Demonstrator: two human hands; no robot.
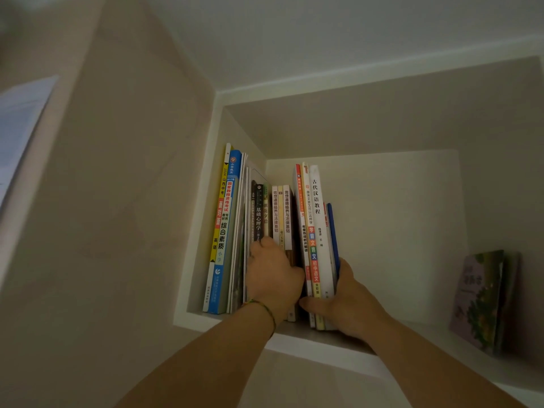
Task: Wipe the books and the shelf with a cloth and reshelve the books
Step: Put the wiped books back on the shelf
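A row of upright books stands at the left end of a pale shelf niche (323, 340). Tall yellow and blue books (223, 231) lean against the left wall. Shorter dark and beige books (279, 216) stand in the middle. My left hand (272, 278) presses flat on the spines of these middle books. My right hand (341, 301) grips the lower end of a taller group of books (315, 231), thumb on the left side and fingers behind a blue cover. No cloth is in view.
A book with a green and purple cover (482, 301) leans against the niche's right wall. Bare shelf floor lies between it and the row. A beige wall panel (117, 201) runs along the left, with a pale window edge (20, 128) far left.
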